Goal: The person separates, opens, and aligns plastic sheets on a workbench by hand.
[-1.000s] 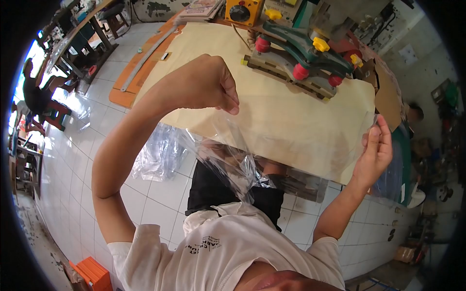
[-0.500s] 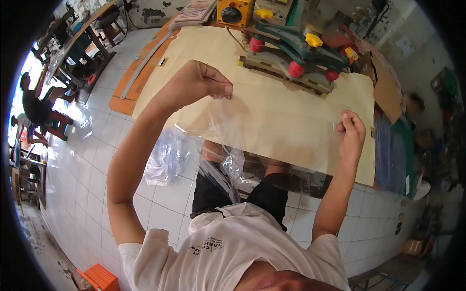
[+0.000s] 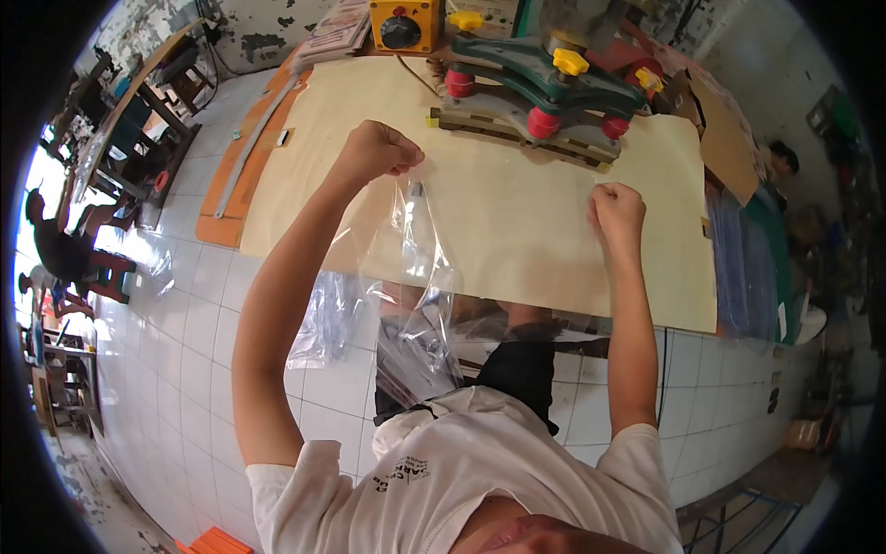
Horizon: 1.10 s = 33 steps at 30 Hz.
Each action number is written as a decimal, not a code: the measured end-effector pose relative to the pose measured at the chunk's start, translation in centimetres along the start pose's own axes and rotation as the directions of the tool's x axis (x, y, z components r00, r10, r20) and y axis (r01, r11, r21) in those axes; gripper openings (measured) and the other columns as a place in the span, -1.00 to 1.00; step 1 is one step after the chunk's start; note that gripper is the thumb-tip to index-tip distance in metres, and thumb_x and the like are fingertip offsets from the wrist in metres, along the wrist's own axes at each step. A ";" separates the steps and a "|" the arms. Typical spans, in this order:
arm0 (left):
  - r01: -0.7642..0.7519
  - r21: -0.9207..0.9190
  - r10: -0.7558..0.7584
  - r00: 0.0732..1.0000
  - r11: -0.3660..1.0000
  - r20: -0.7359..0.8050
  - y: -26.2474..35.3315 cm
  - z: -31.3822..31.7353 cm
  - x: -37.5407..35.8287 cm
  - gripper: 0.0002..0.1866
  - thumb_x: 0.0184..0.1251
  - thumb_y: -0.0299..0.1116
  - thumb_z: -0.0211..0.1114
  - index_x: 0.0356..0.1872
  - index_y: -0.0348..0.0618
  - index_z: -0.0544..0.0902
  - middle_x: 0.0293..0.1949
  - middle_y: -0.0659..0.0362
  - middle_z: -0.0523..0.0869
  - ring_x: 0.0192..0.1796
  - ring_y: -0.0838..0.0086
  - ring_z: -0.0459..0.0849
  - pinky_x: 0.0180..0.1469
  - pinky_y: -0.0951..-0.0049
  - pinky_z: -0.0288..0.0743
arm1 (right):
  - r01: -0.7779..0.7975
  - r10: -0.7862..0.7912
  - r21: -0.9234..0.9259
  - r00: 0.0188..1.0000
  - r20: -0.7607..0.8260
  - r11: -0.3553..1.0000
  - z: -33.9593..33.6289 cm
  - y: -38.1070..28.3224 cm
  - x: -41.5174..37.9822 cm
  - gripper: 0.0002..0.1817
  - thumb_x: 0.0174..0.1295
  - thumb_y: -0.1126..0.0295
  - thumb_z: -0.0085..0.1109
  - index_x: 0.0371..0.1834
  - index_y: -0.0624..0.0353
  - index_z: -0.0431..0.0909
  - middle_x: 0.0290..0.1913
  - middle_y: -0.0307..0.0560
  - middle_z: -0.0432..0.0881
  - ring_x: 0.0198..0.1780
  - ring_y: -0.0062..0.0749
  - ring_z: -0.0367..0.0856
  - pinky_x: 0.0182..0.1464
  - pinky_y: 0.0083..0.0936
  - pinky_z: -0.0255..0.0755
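A clear plastic sheet (image 3: pixel 415 245) hangs in loose, shiny folds over the near edge of the table and down towards my lap. My left hand (image 3: pixel 383 150) is closed in a pinch on its upper part, above the pale yellow table cover (image 3: pixel 498 217). Further right, my right hand (image 3: pixel 618 210) is also closed, fingers curled inward over the cover. A faint transparent edge shows beside its fingertips, and the sheet seems to stretch between both hands. Just beyond my hands stands a green press-like machine (image 3: pixel 544 83) with yellow knobs and red cylinders.
A yellow box with a black dial (image 3: pixel 402 28) stands at the back beside stacked papers (image 3: pixel 334 32). More clear plastic (image 3: pixel 323 319) hangs at the left. Bluish plastic sheets (image 3: pixel 736 268) and cardboard (image 3: pixel 727 148) are at the right. People are in the background on both sides.
My right hand has moved inward, towards my left hand, and its fingers look more curled. The plastic by my left hand hangs in wider folds. The whole view has shifted slightly.
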State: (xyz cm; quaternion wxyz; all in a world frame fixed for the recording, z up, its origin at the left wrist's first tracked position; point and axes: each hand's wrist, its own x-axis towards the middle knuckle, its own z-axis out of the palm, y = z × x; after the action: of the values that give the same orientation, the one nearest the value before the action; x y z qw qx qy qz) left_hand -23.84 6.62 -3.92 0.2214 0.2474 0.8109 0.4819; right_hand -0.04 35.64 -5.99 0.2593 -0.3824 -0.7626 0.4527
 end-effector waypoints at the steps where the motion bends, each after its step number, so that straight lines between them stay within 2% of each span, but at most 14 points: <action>1: 0.000 0.000 0.000 1.000 1.000 0.004 -0.2 0.2 0.8 -0.86 0.12 -0.44 0.47 -0.34 -0.31 0.79 -0.43 0.11 0.78 -0.42 0.54 0.73 -0.32 0.52 0.67 | -0.003 0.003 -0.001 1.000 -0.003 1.000 0.2 0.0 0.2 -0.81 0.19 0.43 0.18 -0.47 0.36 0.62 -0.59 -0.14 0.61 -0.60 -0.54 0.54 -0.48 -0.56 0.42; 4: 0.054 0.023 -0.054 0.998 0.998 0.015 -0.7 0.8 3.4 -0.83 0.05 -0.44 0.52 -0.37 -0.32 0.79 -0.43 0.10 0.79 -0.43 0.52 0.74 -0.34 0.52 0.68 | 0.026 -0.022 -0.112 0.999 0.034 0.993 0.8 0.4 1.6 -0.84 0.12 0.53 0.14 -0.53 0.42 0.59 -0.62 -0.16 0.57 -0.62 -0.54 0.50 -0.55 -0.54 0.37; 6: 0.069 0.002 -0.070 0.998 0.998 0.011 -0.8 1.2 4.7 -0.84 0.01 -0.44 0.54 -0.42 -0.32 0.79 -0.47 0.11 0.78 -0.46 0.51 0.75 -0.35 0.54 0.69 | 0.068 -0.065 -0.215 0.998 0.021 0.974 1.3 1.1 2.9 -0.80 0.08 0.40 0.19 -0.58 0.31 0.65 -0.70 -0.06 0.60 -0.61 -0.36 0.62 -0.41 -0.41 0.50; 7: 0.069 0.004 -0.069 0.997 0.998 0.015 -0.7 1.4 5.3 -0.84 0.01 -0.44 0.54 -0.42 -0.32 0.79 -0.47 0.11 0.78 -0.46 0.51 0.75 -0.35 0.54 0.69 | 0.064 -0.061 -0.215 0.998 0.018 0.975 1.4 1.1 3.3 -0.80 0.08 0.40 0.19 -0.58 0.31 0.65 -0.70 -0.06 0.60 -0.61 -0.36 0.62 -0.41 -0.41 0.50; 9: 0.061 0.071 -0.059 0.998 0.996 -0.023 -0.6 1.7 6.4 -0.82 -0.03 -0.42 0.56 -0.48 -0.33 0.78 -0.54 0.13 0.77 -0.51 0.52 0.74 -0.40 0.55 0.66 | 0.110 -0.117 -0.350 0.993 0.000 0.930 1.4 1.0 3.8 -0.81 0.05 0.38 0.21 -0.59 0.28 0.66 -0.66 0.00 0.63 -0.56 -0.21 0.65 -0.33 -0.35 0.53; 13: 0.069 0.119 -0.064 0.997 0.990 -0.044 -1.1 2.2 8.1 -0.80 -0.07 -0.39 0.59 -0.55 -0.32 0.76 -0.59 0.15 0.75 -0.55 0.54 0.72 -0.40 0.55 0.63 | 0.069 -0.086 -0.342 0.996 -0.036 0.937 1.8 1.5 4.4 -0.82 0.04 0.38 0.22 -0.54 0.28 0.68 -0.63 0.02 0.64 -0.51 -0.13 0.66 -0.27 -0.33 0.54; 15: 0.069 0.197 -0.059 0.997 0.978 -0.055 -1.0 2.1 8.2 -0.77 -0.10 -0.35 0.60 -0.60 -0.29 0.73 -0.61 0.16 0.74 -0.56 0.54 0.71 -0.42 0.54 0.60 | 0.111 -0.154 -0.368 0.984 -0.089 0.923 2.0 1.4 4.3 -0.83 0.04 0.39 0.23 -0.49 0.29 0.69 -0.59 0.02 0.67 -0.50 -0.17 0.67 -0.26 -0.35 0.54; 18: 0.021 0.238 -0.003 0.997 0.971 -0.075 -0.9 2.4 7.7 -0.76 -0.09 -0.33 0.58 -0.64 -0.26 0.70 -0.61 0.17 0.74 -0.57 0.52 0.70 -0.40 0.51 0.59 | 0.093 -0.121 -0.301 0.990 -0.075 0.949 1.9 0.7 3.8 -0.83 0.03 0.41 0.24 -0.44 0.32 0.70 -0.56 0.03 0.69 -0.50 -0.20 0.67 -0.26 -0.37 0.54; 22: 0.025 0.291 0.007 0.994 0.956 -0.109 -0.9 2.8 7.0 -0.76 -0.06 -0.32 0.56 -0.64 -0.24 0.70 -0.63 0.16 0.73 -0.58 0.45 0.70 -0.38 0.45 0.58 | 0.112 -0.138 -0.301 0.988 -0.064 0.947 1.9 0.5 3.6 -0.84 0.03 0.43 0.25 -0.45 0.33 0.69 -0.57 0.03 0.68 -0.51 -0.24 0.66 -0.27 -0.39 0.53; 24: -0.019 0.363 0.084 0.983 0.932 -0.165 -1.2 3.0 6.8 -0.79 -0.04 -0.32 0.55 -0.62 -0.21 0.71 -0.59 0.14 0.74 -0.53 0.35 0.72 -0.33 0.40 0.59 | 0.146 -0.185 -0.306 0.977 -0.102 0.941 2.1 0.8 3.7 -0.85 0.03 0.44 0.25 -0.47 0.34 0.68 -0.59 0.03 0.66 -0.53 -0.27 0.64 -0.29 -0.40 0.52; 28: -0.080 0.388 0.157 0.973 0.918 -0.170 -1.2 3.5 6.3 -0.84 -0.02 -0.35 0.52 -0.55 -0.20 0.73 -0.53 0.09 0.74 -0.45 0.25 0.73 -0.28 0.34 0.59 | 0.139 -0.172 -0.292 0.981 -0.092 0.946 2.0 0.7 3.5 -0.84 0.03 0.43 0.25 -0.47 0.35 0.67 -0.61 0.03 0.65 -0.54 -0.27 0.64 -0.29 -0.40 0.52; 31: -0.156 0.418 0.209 0.974 0.895 -0.084 -0.9 3.5 5.9 -0.91 0.00 -0.43 0.46 -0.47 -0.21 0.75 -0.47 0.00 0.74 -0.38 0.17 0.73 -0.24 0.31 0.60 | 0.127 -0.160 -0.274 0.982 -0.101 0.953 2.0 0.4 3.4 -0.83 0.04 0.42 0.25 -0.46 0.35 0.67 -0.61 0.04 0.65 -0.53 -0.25 0.65 -0.29 -0.39 0.52; 33: -0.339 0.507 0.397 0.918 0.793 -0.008 -1.3 3.4 5.8 -0.91 0.01 -0.52 0.37 -0.42 -0.23 0.76 -0.44 -0.05 0.74 -0.37 0.11 0.71 -0.21 0.28 0.60 | 0.085 -0.115 -0.274 0.989 -0.095 0.958 2.1 0.9 3.7 -0.83 0.04 0.41 0.25 -0.45 0.33 0.68 -0.57 0.05 0.67 -0.49 -0.17 0.68 -0.28 -0.35 0.54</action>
State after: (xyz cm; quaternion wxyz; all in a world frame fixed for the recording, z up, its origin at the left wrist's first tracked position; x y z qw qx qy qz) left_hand -26.59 11.94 -7.23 0.0059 0.4211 0.8542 0.3048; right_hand -3.41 37.86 -7.57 0.2691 -0.3991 -0.8201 0.3093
